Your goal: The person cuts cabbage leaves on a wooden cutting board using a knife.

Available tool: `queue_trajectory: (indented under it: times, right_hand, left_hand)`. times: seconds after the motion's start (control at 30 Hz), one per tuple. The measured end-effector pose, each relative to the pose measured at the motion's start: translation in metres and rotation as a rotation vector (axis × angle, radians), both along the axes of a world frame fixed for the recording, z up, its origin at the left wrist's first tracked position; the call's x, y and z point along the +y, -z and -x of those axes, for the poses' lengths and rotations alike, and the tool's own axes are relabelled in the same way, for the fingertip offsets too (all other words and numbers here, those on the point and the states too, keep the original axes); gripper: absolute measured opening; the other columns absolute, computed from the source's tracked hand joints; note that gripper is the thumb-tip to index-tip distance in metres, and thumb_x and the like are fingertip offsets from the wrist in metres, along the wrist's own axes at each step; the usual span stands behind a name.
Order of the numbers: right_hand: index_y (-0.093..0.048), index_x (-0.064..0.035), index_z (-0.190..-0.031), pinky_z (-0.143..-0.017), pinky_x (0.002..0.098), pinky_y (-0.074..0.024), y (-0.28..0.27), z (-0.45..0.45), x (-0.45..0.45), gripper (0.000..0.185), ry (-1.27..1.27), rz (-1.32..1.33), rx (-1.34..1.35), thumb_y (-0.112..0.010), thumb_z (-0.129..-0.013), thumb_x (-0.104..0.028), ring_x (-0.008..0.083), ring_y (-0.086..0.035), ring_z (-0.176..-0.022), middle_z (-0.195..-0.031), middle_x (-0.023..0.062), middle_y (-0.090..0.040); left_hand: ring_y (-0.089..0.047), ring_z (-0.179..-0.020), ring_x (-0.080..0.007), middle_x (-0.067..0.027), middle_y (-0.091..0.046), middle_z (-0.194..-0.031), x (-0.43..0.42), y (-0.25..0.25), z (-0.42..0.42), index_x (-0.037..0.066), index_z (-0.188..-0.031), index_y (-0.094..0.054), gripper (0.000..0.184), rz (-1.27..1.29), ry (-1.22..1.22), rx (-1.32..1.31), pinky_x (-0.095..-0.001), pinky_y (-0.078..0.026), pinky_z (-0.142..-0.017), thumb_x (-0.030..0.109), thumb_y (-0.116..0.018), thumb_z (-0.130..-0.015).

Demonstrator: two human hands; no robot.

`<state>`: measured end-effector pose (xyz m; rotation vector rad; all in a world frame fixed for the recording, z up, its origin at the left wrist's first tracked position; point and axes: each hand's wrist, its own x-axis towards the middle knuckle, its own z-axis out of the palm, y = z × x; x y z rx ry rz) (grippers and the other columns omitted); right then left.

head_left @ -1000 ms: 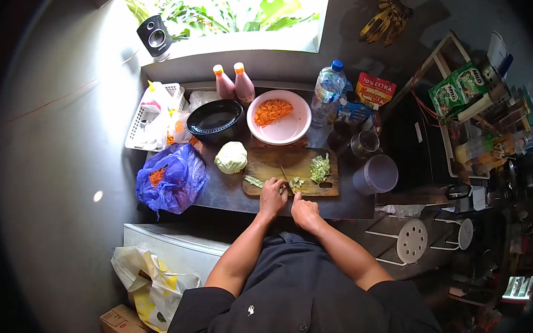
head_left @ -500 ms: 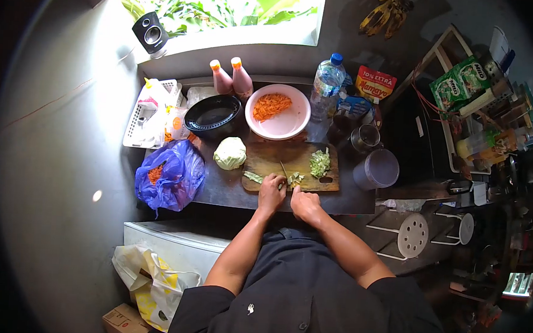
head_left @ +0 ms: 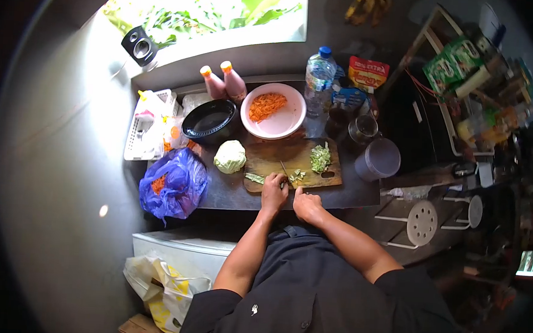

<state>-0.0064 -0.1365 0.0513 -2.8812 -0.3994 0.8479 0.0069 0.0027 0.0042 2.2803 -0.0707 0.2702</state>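
Observation:
On the wooden cutting board (head_left: 279,146), my left hand (head_left: 274,193) has its fingers curled down on a pale green cabbage piece (head_left: 254,178), whose end shows left of the hand. My right hand (head_left: 308,205) is closed around the handle of a knife (head_left: 283,167); its thin blade points away from me between the hands, and the grip is mostly hidden. Small cut cabbage bits (head_left: 297,175) lie just beyond the right hand. A heap of chopped cabbage (head_left: 320,158) sits on the board's right side. Left of the board rests a cabbage head (head_left: 229,157).
Behind the board stand a pink basin (head_left: 286,126) with shredded carrot (head_left: 267,107), a black bowl (head_left: 210,120) and a water bottle (head_left: 319,79). A blue plastic bag (head_left: 184,189) lies left, a lidded tub (head_left: 378,159) and glass mug (head_left: 363,130) right.
The head view has shifted and tilted slightly. The right hand has drawn back a little from the cut bits, which show more clearly. The left hand stays at its place on the board.

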Motion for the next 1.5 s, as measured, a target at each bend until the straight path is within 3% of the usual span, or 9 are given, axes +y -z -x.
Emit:
queue_trajectory:
  times: [0.13, 0.3, 0.87, 0.93, 1.0, 1.03, 1.13, 1.27, 1.5]
  right_hand:
    - [-0.047, 0.0028, -0.113, -0.078, 0.0476, -0.0565, -0.004, -0.009, 0.002, 0.031, 0.032, -0.067, -0.023, -0.057, -0.087, -0.011, 0.0356, -0.073, -0.091, -0.095, 0.0228, -0.073]
    - [-0.049, -0.0005, -0.12, -0.08, 0.0439, -0.0562, -0.006, 0.001, 0.002, 0.03, 0.009, -0.002, 0.047, -0.048, -0.095, -0.016, 0.0323, -0.073, -0.095, -0.101, 0.0201, -0.074]
    - [-0.043, 0.0044, -0.118, -0.076, 0.0496, -0.0571, 0.011, -0.008, -0.01, 0.038, -0.051, -0.109, -0.011, -0.059, -0.086, -0.009, 0.0397, -0.072, -0.089, -0.097, 0.0255, -0.072]
    - [-0.042, 0.0056, -0.122, -0.078, 0.0501, -0.0568, 0.003, -0.005, -0.018, 0.047, -0.033, -0.107, -0.012, -0.064, -0.082, -0.006, 0.0408, -0.071, -0.093, -0.098, 0.0268, -0.071]
    - [-0.038, 0.0098, -0.126, -0.082, 0.053, -0.0549, -0.007, 0.001, -0.032, 0.047, -0.041, -0.076, 0.024, -0.055, -0.085, -0.005, 0.046, -0.069, -0.094, -0.098, 0.0317, -0.069]
    - [-0.026, 0.0094, -0.144, -0.086, 0.0501, -0.0551, -0.002, -0.003, -0.035, 0.078, 0.027, -0.019, 0.09, -0.067, -0.079, -0.004, 0.0425, -0.069, -0.101, -0.106, 0.0302, -0.069]
    - [-0.021, 0.0093, -0.148, -0.088, 0.0492, -0.0545, -0.008, -0.013, -0.05, 0.082, 0.109, 0.009, 0.078, -0.065, -0.08, -0.003, 0.0427, -0.069, -0.101, -0.107, 0.0304, -0.069]
    - [-0.033, 0.0076, -0.138, -0.088, 0.05, -0.0537, -0.013, -0.019, -0.056, 0.06, 0.189, -0.014, 0.033, -0.059, -0.087, -0.01, 0.044, -0.067, -0.102, -0.108, 0.031, -0.068]
    - [-0.037, 0.0094, -0.127, -0.084, 0.0555, -0.0532, -0.006, -0.006, -0.043, 0.052, 0.155, -0.134, -0.037, -0.058, -0.092, -0.023, 0.0489, -0.067, -0.094, -0.099, 0.0322, -0.068]
  left_hand:
    - [-0.06, -0.089, -0.0355, -0.0148, -0.063, -0.089, -0.003, 0.001, 0.0, 0.004, -0.091, -0.067, 0.011, 0.023, 0.018, 0.012, -0.0436, -0.049, -0.079, 0.005, -0.067, -0.08]
    - [-0.06, -0.087, -0.0346, -0.0146, -0.063, -0.087, 0.0, 0.008, -0.001, 0.003, -0.089, -0.067, 0.009, 0.042, 0.004, 0.023, -0.0434, -0.049, -0.079, 0.005, -0.067, -0.08]
    - [-0.059, -0.092, -0.0364, -0.015, -0.063, -0.093, -0.003, -0.003, 0.014, 0.003, -0.091, -0.068, 0.011, -0.009, -0.06, -0.042, -0.044, -0.049, -0.083, 0.005, -0.067, -0.081]
    - [-0.059, -0.093, -0.0355, -0.0144, -0.062, -0.093, -0.003, -0.002, 0.014, 0.004, -0.091, -0.068, 0.01, -0.043, -0.031, -0.101, -0.0426, -0.05, -0.083, 0.006, -0.067, -0.081]
    - [-0.059, -0.093, -0.0348, -0.0139, -0.062, -0.093, -0.004, -0.001, 0.012, 0.005, -0.091, -0.068, 0.01, -0.074, -0.05, -0.102, -0.0421, -0.05, -0.083, 0.006, -0.068, -0.081]
    - [-0.058, -0.093, -0.0341, -0.0135, -0.062, -0.092, -0.006, 0.0, 0.012, 0.006, -0.091, -0.069, 0.01, -0.11, -0.055, -0.098, -0.0415, -0.05, -0.082, 0.007, -0.068, -0.082]
    - [-0.058, -0.094, -0.0328, -0.012, -0.062, -0.091, -0.011, 0.001, 0.006, 0.008, -0.091, -0.069, 0.01, -0.189, -0.048, -0.089, -0.0406, -0.05, -0.082, 0.009, -0.069, -0.082]
    - [-0.059, -0.094, -0.0312, -0.0093, -0.067, -0.091, -0.016, -0.002, -0.017, 0.01, -0.092, -0.069, 0.01, -0.166, 0.039, -0.091, -0.0391, -0.049, -0.084, 0.012, -0.07, -0.082]
    - [-0.06, -0.092, -0.0305, -0.0081, -0.068, -0.091, -0.024, 0.001, -0.022, 0.011, -0.087, -0.07, 0.009, -0.053, 0.05, -0.005, -0.0437, -0.05, -0.08, 0.013, -0.072, -0.079]
